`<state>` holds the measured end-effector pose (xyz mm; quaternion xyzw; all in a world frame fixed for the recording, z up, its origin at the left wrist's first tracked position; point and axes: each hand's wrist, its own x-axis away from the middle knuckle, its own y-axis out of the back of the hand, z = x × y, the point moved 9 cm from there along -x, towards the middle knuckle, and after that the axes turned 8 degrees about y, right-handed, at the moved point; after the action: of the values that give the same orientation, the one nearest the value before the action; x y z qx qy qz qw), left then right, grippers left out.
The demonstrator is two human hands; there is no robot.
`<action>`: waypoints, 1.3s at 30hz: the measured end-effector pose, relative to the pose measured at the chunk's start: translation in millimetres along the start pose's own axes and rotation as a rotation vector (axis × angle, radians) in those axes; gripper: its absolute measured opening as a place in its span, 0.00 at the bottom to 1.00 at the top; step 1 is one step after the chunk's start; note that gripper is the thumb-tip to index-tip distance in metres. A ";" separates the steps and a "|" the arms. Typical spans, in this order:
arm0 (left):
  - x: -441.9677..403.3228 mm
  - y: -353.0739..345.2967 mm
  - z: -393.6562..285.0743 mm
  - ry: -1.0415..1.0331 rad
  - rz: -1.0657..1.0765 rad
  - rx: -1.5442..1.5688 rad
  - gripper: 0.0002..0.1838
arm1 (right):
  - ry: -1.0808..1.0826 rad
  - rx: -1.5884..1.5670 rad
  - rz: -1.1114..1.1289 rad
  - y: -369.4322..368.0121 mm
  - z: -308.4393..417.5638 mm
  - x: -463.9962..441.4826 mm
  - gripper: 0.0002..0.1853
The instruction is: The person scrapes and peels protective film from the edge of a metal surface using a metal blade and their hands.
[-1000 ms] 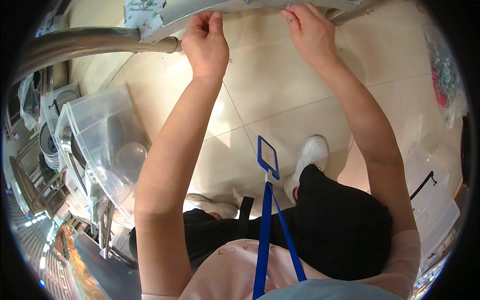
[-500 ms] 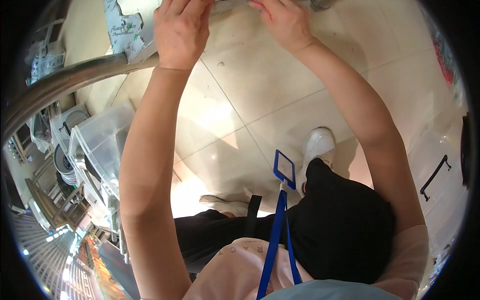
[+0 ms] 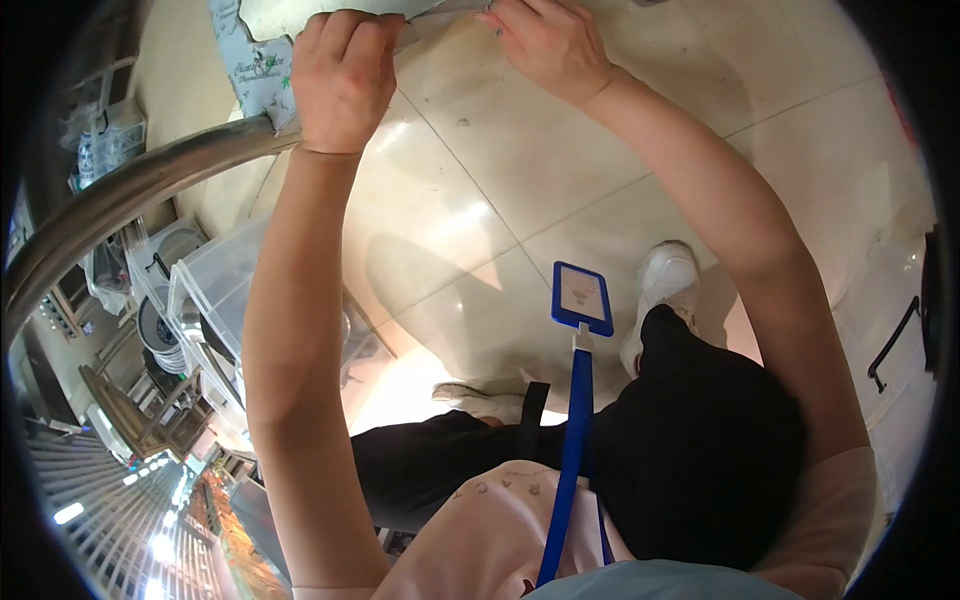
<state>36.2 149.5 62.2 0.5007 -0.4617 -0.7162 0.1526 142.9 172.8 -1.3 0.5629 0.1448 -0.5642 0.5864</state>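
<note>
At the top of the head view, my left hand [image 3: 345, 80] has its fingers curled at the edge of a metal piece [image 3: 290, 15] that carries a torn printed film [image 3: 262, 75]. My right hand [image 3: 550, 45] is pinched at the top, right of my left hand. A thin strip [image 3: 445, 14] runs between the two hands; what exactly the right fingertips hold is too small to tell. A curved metal tube [image 3: 140, 190] meets the filmed piece just left of my left wrist.
Clear plastic bins [image 3: 225, 280] and stacked kitchenware [image 3: 160, 330] stand at the left. Another clear bin with a black handle [image 3: 893, 345] is at the right. A blue badge [image 3: 582, 298] hangs from my neck over the tiled floor [image 3: 460, 200].
Both hands have shifted left in view, with the fingers of my left hand now wrapped over the edge. More of the printed film and the curved tube shows at the upper left.
</note>
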 end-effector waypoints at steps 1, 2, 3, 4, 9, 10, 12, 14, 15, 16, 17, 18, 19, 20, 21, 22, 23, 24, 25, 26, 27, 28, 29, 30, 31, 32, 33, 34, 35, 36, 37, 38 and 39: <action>-3.8 3.0 -0.3 -0.007 -0.002 -0.009 0.06 | -0.004 -0.001 -0.015 3.1 1.8 -2.8 0.04; -6.6 4.6 -0.4 -0.014 -0.004 -0.018 0.06 | -0.009 -0.001 -0.030 5.2 2.3 -4.3 0.04; -5.8 2.5 1.7 -0.023 0.006 -0.007 0.06 | -0.015 -0.002 -0.022 3.4 2.1 -3.4 0.04; -3.9 -0.3 6.4 -0.036 0.017 0.002 0.06 | -0.021 -0.003 -0.018 0.7 1.4 -2.5 0.05; 11.3 -9.0 10.7 -0.071 0.076 -0.037 0.07 | 0.005 0.010 -0.011 -16.0 -0.1 4.0 0.04; 13.6 -8.2 10.9 -0.067 0.065 -0.062 0.06 | -0.006 0.003 -0.004 -21.0 -0.6 4.4 0.04; 14.8 -3.2 10.7 -0.064 0.030 -0.090 0.06 | -0.016 -0.003 0.000 -23.0 0.4 4.4 0.04; 11.6 7.0 10.7 -0.064 -0.009 -0.101 0.06 | -0.016 -0.010 -0.009 -19.3 6.5 1.7 0.04; 7.9 8.9 11.6 -0.077 -0.006 -0.088 0.07 | -0.006 -0.007 -0.029 -15.3 10.1 -2.3 0.04; 3.7 10.1 12.4 -0.090 -0.004 -0.075 0.07 | 0.005 -0.004 -0.049 -10.5 13.2 -6.7 0.04; 2.0 11.5 12.7 -0.104 0.000 -0.061 0.07 | 0.014 -0.001 -0.069 -7.7 16.2 -8.7 0.04; 1.8 10.6 12.7 -0.120 0.022 -0.062 0.07 | 0.010 -0.005 -0.062 -9.6 15.5 -7.8 0.04; 2.2 9.3 12.7 -0.137 0.044 -0.064 0.08 | 0.007 -0.008 -0.056 -12.3 13.7 -5.3 0.04; 2.7 7.2 12.0 -0.152 0.067 -0.063 0.08 | 0.003 -0.011 -0.046 -14.4 12.4 -3.1 0.04; 2.8 7.4 11.6 -0.154 0.057 -0.059 0.08 | 0.009 -0.009 -0.052 -13.3 12.5 -3.4 0.04; 3.2 7.5 11.4 -0.155 0.047 -0.055 0.08 | 0.014 -0.008 -0.058 -12.1 12.7 -4.9 0.04; 3.5 7.4 11.3 -0.155 0.036 -0.052 0.08 | 0.020 -0.006 -0.063 -11.5 13.3 -5.2 0.05; 4.3 6.6 11.7 -0.160 0.033 -0.038 0.08 | 0.014 -0.007 -0.050 -15.2 13.1 -3.6 0.05; 4.3 6.2 12.2 -0.165 0.031 -0.025 0.07 | 0.009 -0.010 -0.038 -19.4 12.6 -2.1 0.05; 4.9 6.5 12.4 -0.169 0.029 -0.012 0.07 | 0.003 -0.013 -0.025 -22.6 12.8 -1.0 0.05; 5.9 6.1 12.4 -0.174 0.040 -0.021 0.07 | 0.006 -0.004 -0.035 -22.9 14.1 -1.0 0.05; 5.3 6.1 11.4 -0.179 0.050 -0.030 0.07 | 0.009 0.005 -0.045 -21.6 14.6 -2.0 0.05; 6.1 5.6 10.5 -0.184 0.060 -0.038 0.07 | 0.012 0.014 -0.054 -21.4 15.2 -1.9 0.05; 5.9 5.0 9.7 -0.176 0.084 -0.041 0.07 | 0.018 0.022 -0.059 -21.5 15.9 -1.9 0.05; 5.3 5.6 8.0 -0.169 0.109 -0.046 0.07 | 0.025 0.029 -0.065 -21.4 16.4 -1.8 0.05; 5.4 4.8 7.6 -0.161 0.134 -0.050 0.08 | 0.030 0.036 -0.069 -21.6 17.1 -1.4 0.05; 6.7 4.4 6.9 -0.184 0.129 -0.049 0.08 | 0.026 0.038 -0.062 -23.4 16.9 -0.7 0.05; 7.5 3.1 7.1 -0.210 0.122 -0.050 0.07 | 0.024 0.043 -0.058 -25.2 16.3 -0.4 0.05; 7.5 2.4 6.7 -0.237 0.115 -0.050 0.07 | 0.020 0.048 -0.054 -26.8 15.6 -0.2 0.05; 6.9 1.6 6.7 -0.244 0.127 -0.047 0.07 | 0.014 0.065 -0.039 -28.5 15.6 0.4 0.06; 6.3 1.2 6.2 -0.250 0.138 -0.044 0.07 | 0.010 0.081 -0.024 -30.1 16.0 1.3 0.06; 6.2 1.3 5.5 -0.255 0.150 -0.042 0.07 | 0.006 0.096 -0.008 -31.7 16.3 1.6 0.06; 5.0 1.5 5.5 -0.232 0.168 -0.039 0.07 | 0.008 0.093 -0.018 -31.1 16.6 1.2 0.06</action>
<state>28.8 148.1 60.9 0.3710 -0.5024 -0.7628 0.1673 109.9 166.9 -12.3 0.5905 0.1261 -0.5731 0.5541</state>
